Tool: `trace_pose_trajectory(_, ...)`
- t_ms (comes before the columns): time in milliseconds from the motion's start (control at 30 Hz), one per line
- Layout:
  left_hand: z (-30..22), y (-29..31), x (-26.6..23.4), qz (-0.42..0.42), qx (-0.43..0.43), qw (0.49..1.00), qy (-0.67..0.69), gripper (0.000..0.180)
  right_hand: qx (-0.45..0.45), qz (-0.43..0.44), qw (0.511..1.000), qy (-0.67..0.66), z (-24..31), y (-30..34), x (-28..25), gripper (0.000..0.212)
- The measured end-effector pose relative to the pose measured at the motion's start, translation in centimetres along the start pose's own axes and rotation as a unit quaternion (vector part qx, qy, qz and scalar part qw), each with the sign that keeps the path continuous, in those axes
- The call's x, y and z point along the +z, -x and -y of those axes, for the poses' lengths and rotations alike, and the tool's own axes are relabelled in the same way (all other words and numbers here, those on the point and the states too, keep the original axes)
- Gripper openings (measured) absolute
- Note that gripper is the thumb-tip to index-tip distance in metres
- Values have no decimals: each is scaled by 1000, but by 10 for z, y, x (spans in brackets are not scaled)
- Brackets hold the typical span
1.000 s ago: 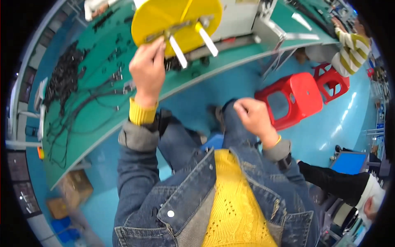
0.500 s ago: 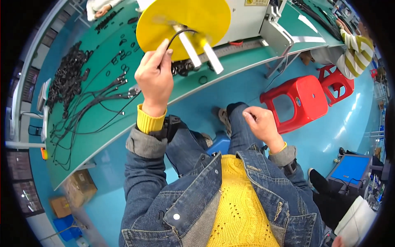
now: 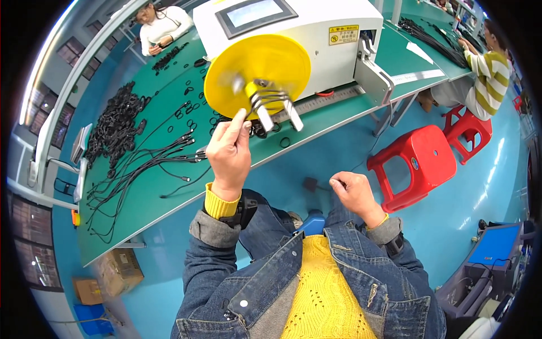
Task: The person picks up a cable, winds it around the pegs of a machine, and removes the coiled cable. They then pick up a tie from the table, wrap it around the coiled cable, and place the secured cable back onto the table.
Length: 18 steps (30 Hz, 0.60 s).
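Observation:
My left hand is raised in front of a yellow disc, thumb and index finger pinched on a black cable. Loops of this black cable lie around the two pale posts that stick out from the disc. Part of the disc looks smeared by motion. The disc sits on the front of a white machine with a grey-framed screen on top. My right hand is closed above my lap, with nothing visible in its curled fingers.
On the green table lie a bundle of black cables, a heap of coiled cables and small black rings. Red stools stand at the right. One person sits across the table, another at far right.
Earlier the cable made a single arc to the disc; now several loops sit around the posts. The disc has turned. My view has shifted, showing more of the machine's top.

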<state>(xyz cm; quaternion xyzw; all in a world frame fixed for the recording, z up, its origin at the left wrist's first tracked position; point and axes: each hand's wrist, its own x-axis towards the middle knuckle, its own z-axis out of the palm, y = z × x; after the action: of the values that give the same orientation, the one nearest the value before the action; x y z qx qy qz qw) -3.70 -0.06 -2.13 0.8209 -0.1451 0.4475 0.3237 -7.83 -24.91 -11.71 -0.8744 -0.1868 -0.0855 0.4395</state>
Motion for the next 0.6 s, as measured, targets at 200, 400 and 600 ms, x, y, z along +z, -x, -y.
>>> trace_pose_trajectory(200,-12,7,-2,23,-15,1000,-11,23,-8,15,1000,-26,-2,-14,5,11)
trace_pose_trajectory(400,-22,4,8,27,2,999,-25,27,-70,-31,995,-64,11,-53,-4,11)
trace_pose_trajectory(600,-43,-15,16,77,77,983,-145,29,-176,-94,977,-80,49,-105,-4,18)
